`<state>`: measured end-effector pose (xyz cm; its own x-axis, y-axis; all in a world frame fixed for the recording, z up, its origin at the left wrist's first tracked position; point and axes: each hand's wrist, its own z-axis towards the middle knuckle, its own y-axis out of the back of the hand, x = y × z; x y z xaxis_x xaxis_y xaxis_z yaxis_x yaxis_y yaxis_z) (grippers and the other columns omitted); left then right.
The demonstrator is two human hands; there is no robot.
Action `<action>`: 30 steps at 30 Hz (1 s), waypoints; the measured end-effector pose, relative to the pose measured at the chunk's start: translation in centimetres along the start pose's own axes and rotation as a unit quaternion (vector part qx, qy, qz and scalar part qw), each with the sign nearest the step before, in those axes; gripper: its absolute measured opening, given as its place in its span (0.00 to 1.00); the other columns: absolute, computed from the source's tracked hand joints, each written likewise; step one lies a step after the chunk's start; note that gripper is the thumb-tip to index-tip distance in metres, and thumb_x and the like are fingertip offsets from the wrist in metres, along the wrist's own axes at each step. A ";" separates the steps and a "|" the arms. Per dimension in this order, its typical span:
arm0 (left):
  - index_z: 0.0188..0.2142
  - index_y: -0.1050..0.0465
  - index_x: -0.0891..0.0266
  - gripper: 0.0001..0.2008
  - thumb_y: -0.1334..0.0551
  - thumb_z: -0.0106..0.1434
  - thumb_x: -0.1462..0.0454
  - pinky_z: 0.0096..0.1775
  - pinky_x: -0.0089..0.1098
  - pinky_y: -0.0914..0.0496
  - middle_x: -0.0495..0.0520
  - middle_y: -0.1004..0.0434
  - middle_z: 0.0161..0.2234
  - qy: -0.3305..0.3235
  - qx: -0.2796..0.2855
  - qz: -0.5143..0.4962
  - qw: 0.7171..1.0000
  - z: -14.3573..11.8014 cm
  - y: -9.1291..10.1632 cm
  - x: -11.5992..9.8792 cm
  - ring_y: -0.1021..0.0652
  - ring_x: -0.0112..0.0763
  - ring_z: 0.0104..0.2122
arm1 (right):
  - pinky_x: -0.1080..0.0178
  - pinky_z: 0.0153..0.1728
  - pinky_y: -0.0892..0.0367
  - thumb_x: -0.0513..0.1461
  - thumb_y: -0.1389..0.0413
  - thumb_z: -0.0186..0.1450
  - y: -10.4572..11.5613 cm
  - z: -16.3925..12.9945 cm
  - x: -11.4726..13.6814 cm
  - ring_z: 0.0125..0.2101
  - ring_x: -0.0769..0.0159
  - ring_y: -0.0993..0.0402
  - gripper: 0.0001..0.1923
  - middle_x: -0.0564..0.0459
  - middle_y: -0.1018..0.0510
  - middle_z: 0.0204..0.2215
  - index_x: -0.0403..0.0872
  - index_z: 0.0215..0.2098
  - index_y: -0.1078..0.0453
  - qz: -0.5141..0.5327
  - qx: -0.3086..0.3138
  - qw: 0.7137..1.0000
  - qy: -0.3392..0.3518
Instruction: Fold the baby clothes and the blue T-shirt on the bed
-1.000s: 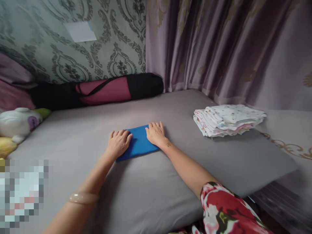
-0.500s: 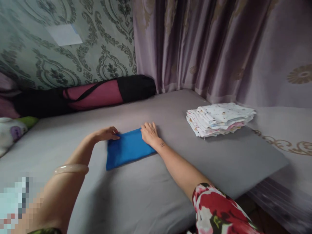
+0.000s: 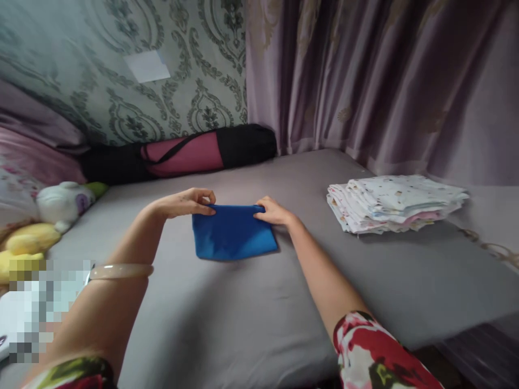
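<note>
A folded blue cloth (image 3: 235, 233) is held by its far edge between my two hands. That edge is raised and the cloth slants down toward me, its near edge low over the grey bed sheet. My left hand (image 3: 190, 203) pinches the far left corner between thumb and fingers. At the far right corner, my right hand (image 3: 271, 210) grips with its thumb on the near side, its other fingers partly hidden behind. To the right of my right hand lies a stack of folded white printed cloths (image 3: 397, 202).
A black and maroon long bag (image 3: 182, 154) lies along the wall. Plush toys, one white (image 3: 62, 202) and one yellow (image 3: 30, 243), sit at the left. Purple curtains (image 3: 308, 75) hang behind the bed (image 3: 243, 324). A blurred-out object (image 3: 44, 308) is at lower left.
My hands have lifted the far edge of the blue cloth, which lay flat before. My right hand went from resting on top to pinching the corner. The view has turned left.
</note>
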<state>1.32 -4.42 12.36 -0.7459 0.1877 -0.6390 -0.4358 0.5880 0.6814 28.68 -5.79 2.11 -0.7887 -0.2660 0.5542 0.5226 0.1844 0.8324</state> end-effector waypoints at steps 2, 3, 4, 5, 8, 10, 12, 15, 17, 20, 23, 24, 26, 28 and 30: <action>0.39 0.28 0.57 0.21 0.35 0.49 0.49 0.31 0.28 0.34 0.47 0.25 0.28 -0.017 -0.012 0.001 1.000 -0.1 0.6 -0.1 0.27 0.31 0.28 | 0.64 0.46 0.35 0.39 0.41 0.61 1.3 -0.3 -0.2 0.46 0.63 0.28 0.12 0.49 0.24 0.45 0.46 0.43 0.26 0.050 -0.001 0.998 0.041; 0.40 0.27 0.58 0.21 0.35 0.50 0.49 0.32 0.28 0.33 0.48 0.24 0.29 -0.028 -0.023 0.005 0.999 -0.2 0.9 -0.1 0.26 0.32 0.30 | 0.65 0.43 0.35 0.38 0.41 0.61 2.0 -0.6 -0.1 0.42 0.64 0.27 0.11 0.50 0.23 0.42 0.45 0.42 0.26 0.077 -0.004 0.995 0.059; 0.41 0.26 0.58 0.21 0.36 0.51 0.49 0.33 0.29 0.32 0.49 0.23 0.31 -0.043 -0.043 0.011 0.998 -0.2 1.1 -0.1 0.26 0.32 0.31 | 0.66 0.41 0.34 0.38 0.42 0.61 2.6 -0.9 0.2 0.40 0.65 0.26 0.10 0.52 0.22 0.39 0.45 0.42 0.26 0.098 -0.016 0.992 0.072; 0.41 0.25 0.59 0.21 0.36 0.52 0.50 0.35 0.29 0.32 0.50 0.23 0.32 -0.062 -0.076 0.019 0.995 -0.4 1.3 -0.1 0.25 0.32 0.32 | 0.65 0.41 0.34 0.39 0.43 0.62 3.2 -1.1 0.6 0.39 0.65 0.26 0.11 0.53 0.21 0.38 0.45 0.43 0.27 0.108 -0.041 0.990 0.079; 0.43 0.25 0.61 0.20 0.39 0.55 0.51 0.39 0.31 0.30 0.52 0.22 0.37 -0.119 -0.231 0.046 0.964 -1.1 1.2 -0.2 0.24 0.33 0.35 | 0.61 0.46 0.36 0.39 0.46 0.66 4.5 -1.8 2.4 0.44 0.61 0.27 0.13 0.52 0.22 0.44 0.49 0.48 0.28 0.067 -0.167 0.981 0.079; 0.46 0.25 0.62 0.20 0.41 0.59 0.54 0.42 0.32 0.29 0.53 0.21 0.40 -0.137 -0.315 0.075 0.936 -1.9 0.4 0.0 0.24 0.34 0.38 | 0.58 0.51 0.39 0.35 0.50 0.67 4.9 -2.0 3.3 0.50 0.59 0.31 0.16 0.51 0.24 0.48 0.51 0.51 0.29 0.017 -0.214 0.973 0.085; 0.49 0.26 0.61 0.19 0.45 0.61 0.58 0.47 0.33 0.30 0.54 0.21 0.43 -0.139 -0.338 0.109 0.925 -2.8 -1.1 0.7 0.23 0.35 0.41 | 0.56 0.54 0.41 0.30 0.53 0.65 4.8 -2.1 3.7 0.52 0.58 0.33 0.21 0.51 0.25 0.50 0.52 0.52 0.29 -0.018 -0.196 0.974 0.108; 0.51 0.26 0.61 0.22 0.50 0.61 0.64 0.53 0.35 0.32 0.54 0.22 0.48 -0.119 -0.294 0.136 0.939 -3.6 -4.4 3.1 0.23 0.37 0.47 | 0.59 0.54 0.40 0.24 0.54 0.58 4.1 -2.1 3.3 0.51 0.61 0.32 0.28 0.54 0.24 0.48 0.52 0.50 0.27 -0.030 -0.080 0.986 0.140; 0.53 0.27 0.60 0.24 0.52 0.61 0.65 0.54 0.35 0.33 0.54 0.22 0.49 -0.106 -0.229 0.142 0.957 -3.8 -6.9 5.1 0.24 0.37 0.50 | 0.63 0.51 0.38 0.23 0.53 0.55 3.3 -2.1 2.6 0.49 0.63 0.30 0.29 0.55 0.22 0.46 0.52 0.47 0.24 -0.034 0.021 0.992 0.122; 0.54 0.29 0.58 0.26 0.53 0.59 0.68 0.55 0.34 0.33 0.53 0.24 0.53 -0.125 -0.166 0.157 0.966 -4.1 -9.6 7.3 0.26 0.35 0.53 | 0.67 0.43 0.35 0.23 0.50 0.52 2.3 -2.1 1.8 0.45 0.64 0.26 0.28 0.56 0.21 0.45 0.54 0.42 0.22 -0.041 0.134 0.988 0.072; 0.53 0.28 0.59 0.25 0.50 0.57 0.68 0.57 0.36 0.35 0.55 0.26 0.55 -0.152 -0.160 0.170 0.960 -4.5 -10.5 7.3 0.28 0.37 0.56 | 0.69 0.38 0.34 0.27 0.45 0.52 2.1 -2.1 1.5 0.40 0.64 0.24 0.23 0.56 0.19 0.43 0.52 0.41 0.22 -0.006 0.198 0.977 0.083; 0.51 0.27 0.59 0.23 0.48 0.58 0.67 0.56 0.36 0.34 0.56 0.26 0.54 -0.151 -0.161 0.169 0.961 -4.6 -10.5 6.9 0.28 0.38 0.55 | 0.69 0.36 0.33 0.29 0.43 0.53 2.1 -2.1 1.5 0.38 0.65 0.24 0.20 0.56 0.19 0.40 0.51 0.40 0.21 0.013 0.211 0.973 0.090; 0.47 0.24 0.58 0.18 0.47 0.60 0.63 0.49 0.35 0.29 0.55 0.22 0.49 -0.123 -0.164 0.156 0.966 -4.7 -10.2 6.1 0.24 0.39 0.48 | 0.70 0.33 0.33 0.34 0.42 0.55 2.2 -2.0 1.6 0.34 0.66 0.24 0.13 0.55 0.18 0.34 0.48 0.38 0.21 0.052 0.212 0.972 0.089; 0.44 0.24 0.59 0.17 0.48 0.63 0.59 0.42 0.34 0.27 0.55 0.20 0.43 -0.083 -0.186 0.145 0.968 -4.4 -9.8 5.3 0.22 0.37 0.40 | 0.70 0.31 0.33 0.36 0.44 0.59 2.2 -1.8 2.0 0.31 0.67 0.24 0.11 0.53 0.19 0.30 0.45 0.37 0.22 0.086 0.170 0.978 0.080; 0.43 0.24 0.61 0.20 0.52 0.67 0.55 0.35 0.32 0.28 0.54 0.20 0.35 -0.026 -0.223 0.130 0.966 -3.8 -9.6 4.6 0.23 0.33 0.29 | 0.69 0.31 0.34 0.37 0.51 0.64 1.9 -1.4 2.6 0.29 0.68 0.24 0.14 0.52 0.19 0.28 0.42 0.37 0.23 0.117 0.088 0.987 0.062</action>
